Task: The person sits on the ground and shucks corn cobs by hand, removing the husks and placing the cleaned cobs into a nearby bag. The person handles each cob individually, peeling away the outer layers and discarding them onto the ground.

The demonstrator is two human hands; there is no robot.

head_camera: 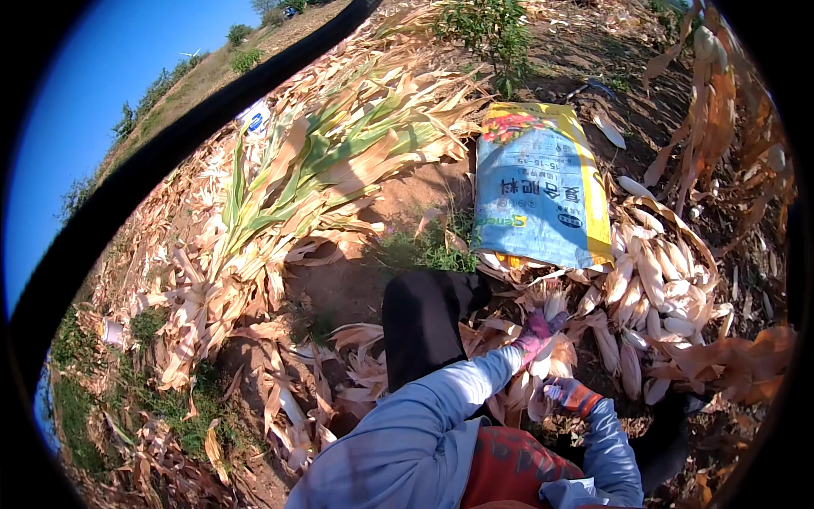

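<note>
My left hand, in a pinkish-purple work glove, grips a maize ear in its dry husk. Nearer my body, my right hand wears a red and grey glove and closes on the husk at the lower end of that ear. Whether any kernels are bare there is hard to see. Loose dry husks lie under and around both hands. Just to the right is a heap of maize ears, most still in pale husks. A blue and yellow woven sack lies beyond my hands, with yellow maize showing at its near edge.
Cut maize stalks with long leaves are piled ahead on the left. Standing dry stalks rise at the right. My black-trousered knee is left of my hands. A tool with a metal head lies past the sack.
</note>
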